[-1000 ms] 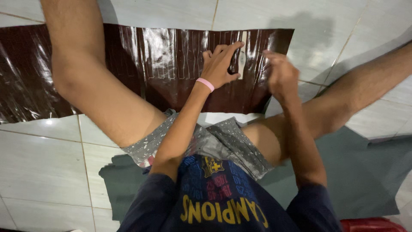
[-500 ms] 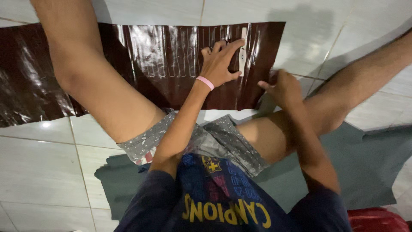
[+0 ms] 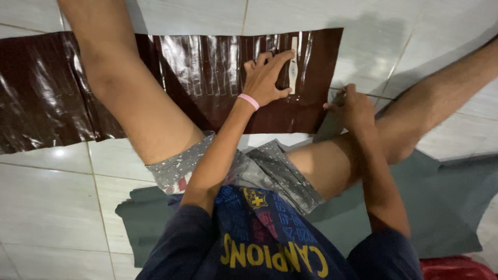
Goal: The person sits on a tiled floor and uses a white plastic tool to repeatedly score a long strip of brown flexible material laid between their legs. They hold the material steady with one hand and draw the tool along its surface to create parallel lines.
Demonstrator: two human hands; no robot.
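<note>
Here, sheet: the shiny brown sheet [image 3: 202, 78] lies flat on the tile floor [image 3: 46, 197], across the legs.
Feel: it looks thin, bendy and slippery; best pinned flat with a palm.
Template: a small white strip [image 3: 293, 70] lies on the sheet.
Left hand: the left hand [image 3: 267, 78] presses down beside the strip, fingers spread, arm straight.
Right hand: the right hand [image 3: 353, 106] is curled at the sheet's corner; I cannot tell what it holds.

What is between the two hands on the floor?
In the head view, a stretch of the shiny brown sheet and a bit of white floor tile lie between the left hand and right hand.
</note>
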